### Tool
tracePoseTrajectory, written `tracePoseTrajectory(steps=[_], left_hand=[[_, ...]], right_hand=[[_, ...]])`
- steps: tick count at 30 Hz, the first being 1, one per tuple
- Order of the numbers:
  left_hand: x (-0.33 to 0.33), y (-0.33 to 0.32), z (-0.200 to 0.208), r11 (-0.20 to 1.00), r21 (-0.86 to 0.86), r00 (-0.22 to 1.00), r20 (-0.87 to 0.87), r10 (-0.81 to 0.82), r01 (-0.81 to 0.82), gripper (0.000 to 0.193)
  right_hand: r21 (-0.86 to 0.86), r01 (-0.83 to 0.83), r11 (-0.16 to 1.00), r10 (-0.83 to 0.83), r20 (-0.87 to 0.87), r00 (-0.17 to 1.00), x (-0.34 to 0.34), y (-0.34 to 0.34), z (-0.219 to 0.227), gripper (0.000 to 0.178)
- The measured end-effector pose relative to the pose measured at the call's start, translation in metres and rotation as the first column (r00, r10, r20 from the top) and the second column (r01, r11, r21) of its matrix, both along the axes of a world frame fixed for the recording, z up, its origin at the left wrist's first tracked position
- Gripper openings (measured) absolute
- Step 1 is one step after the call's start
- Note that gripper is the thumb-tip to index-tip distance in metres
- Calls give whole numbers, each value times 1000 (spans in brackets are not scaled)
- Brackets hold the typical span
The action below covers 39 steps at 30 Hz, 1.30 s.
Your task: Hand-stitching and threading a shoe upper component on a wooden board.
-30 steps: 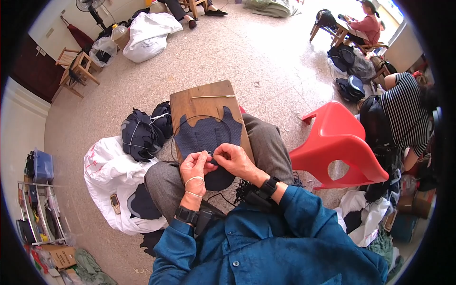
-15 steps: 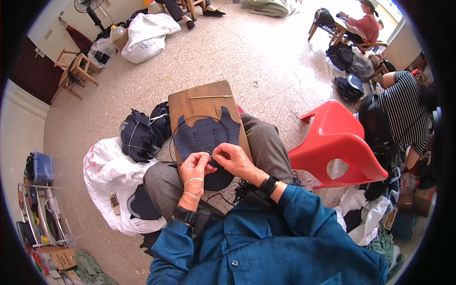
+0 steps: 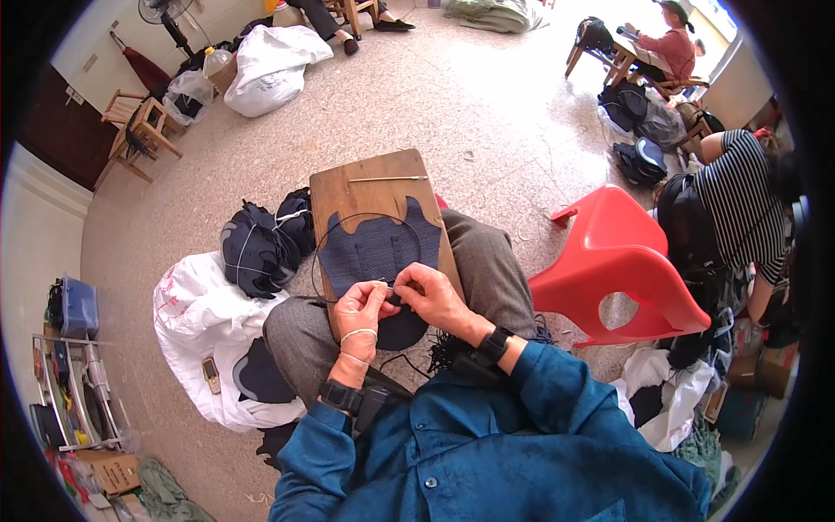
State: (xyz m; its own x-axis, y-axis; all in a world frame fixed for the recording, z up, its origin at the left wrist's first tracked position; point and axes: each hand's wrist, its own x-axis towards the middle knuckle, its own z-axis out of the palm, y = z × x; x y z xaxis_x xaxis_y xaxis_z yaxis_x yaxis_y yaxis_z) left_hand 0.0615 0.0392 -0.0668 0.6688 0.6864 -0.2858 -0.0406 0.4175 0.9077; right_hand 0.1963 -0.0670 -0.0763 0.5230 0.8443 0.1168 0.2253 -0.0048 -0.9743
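Note:
A dark navy fabric piece (image 3: 370, 248) with a curved cutout lies on a wooden board (image 3: 365, 170) across my lap. Over it a thin dark cord (image 3: 372, 215) forms a wide loop, its ends running toward my fingers. My left hand (image 3: 358, 306) is closed, thumb and forefinger pinched on the cord at the fabric's near part. Close beside it, my right hand (image 3: 430, 296) also pinches, its fingertips almost meeting the left ones. Some dark material shows between the hands; fine detail there is too small to make out. A thin light stick (image 3: 389, 178) rests at the board's far end.
Left of my knees are tied bundles of dark pieces (image 3: 252, 248) and a white sack (image 3: 196, 300) with a phone (image 3: 210, 374) on it. A red plastic chair (image 3: 622, 252) stands at right, near a person in a striped top (image 3: 739, 196). Another person (image 3: 670, 48) sits farther back.
Both hands stay pinched close together over the fabric, their fingertips shifting only slightly. The cord loop, board and stick keep their places.

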Motion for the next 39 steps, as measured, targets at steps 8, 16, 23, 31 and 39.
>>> tracePoseTrajectory(steps=[8, 16, 23, 31, 39], left_hand=[[2, -1, 4, 998, -50, 999, 18, 34, -33, 14], [1, -1, -3, 999, 30, 999, -3, -33, 33, 15], [1, -5, 1, 999, 49, 1000, -29, -10, 12, 15], [-4, -10, -3, 883, 466, 993, -118, -7, 61, 16], [17, -11, 14, 680, 714, 960, -273, 54, 165, 27]], right_hand=[[-1, 28, 1000, -28, -19, 999, 0, -3, 5, 5], [11, 23, 1000, -24, 77, 997, -1, -4, 7, 2], [37, 7, 999, -8, 34, 999, -3, -4, 15, 5], [-8, 98, 995, -95, -347, 933, 1, -4, 9, 11], [25, 40, 999, -34, -186, 982, 3, -4, 19, 12]])
